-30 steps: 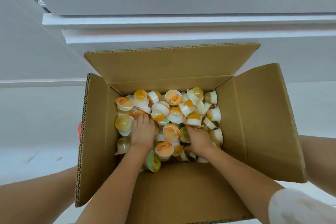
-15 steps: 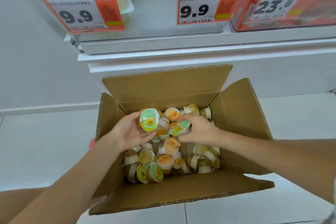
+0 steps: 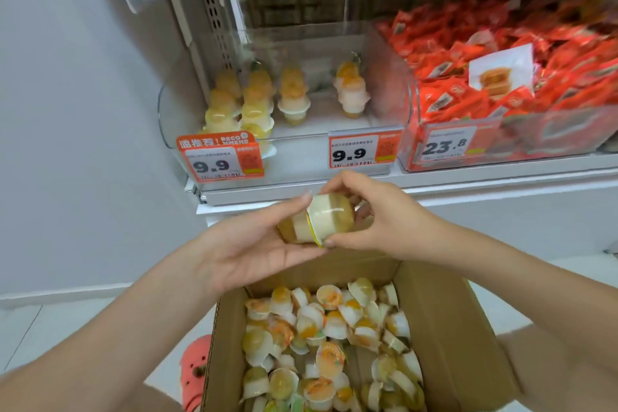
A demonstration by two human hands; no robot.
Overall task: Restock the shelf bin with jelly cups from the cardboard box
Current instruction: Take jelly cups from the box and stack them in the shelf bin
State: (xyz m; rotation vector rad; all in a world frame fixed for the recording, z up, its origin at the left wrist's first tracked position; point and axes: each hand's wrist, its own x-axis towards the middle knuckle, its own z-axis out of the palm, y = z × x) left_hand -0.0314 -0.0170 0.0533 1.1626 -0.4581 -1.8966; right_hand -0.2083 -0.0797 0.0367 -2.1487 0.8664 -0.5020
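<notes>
Two jelly cups (image 3: 321, 221), pressed lid to lid, hang in the air just below the shelf edge. My left hand (image 3: 249, 249) cups them from the left and below. My right hand (image 3: 374, 221) pinches the right cup between thumb and fingers. Under my hands stands the open cardboard box (image 3: 448, 328), holding several loose jelly cups (image 3: 327, 338) with yellow and orange filling. Straight above is the clear shelf bin (image 3: 284, 157), where several stacks of jelly cups (image 3: 240, 104) stand at the left and middle.
Two orange 9.9 price tags (image 3: 363, 152) hang on the bin's front. A neighbouring bin of red packets (image 3: 501, 70) with a 23.8 tag sits to the right. A white wall closes the left side. A pink shoe (image 3: 195, 370) shows left of the box.
Both hands rose out of the box, each with a cup, and came together below the shelf. The view tilted up, bringing the bin into sight.
</notes>
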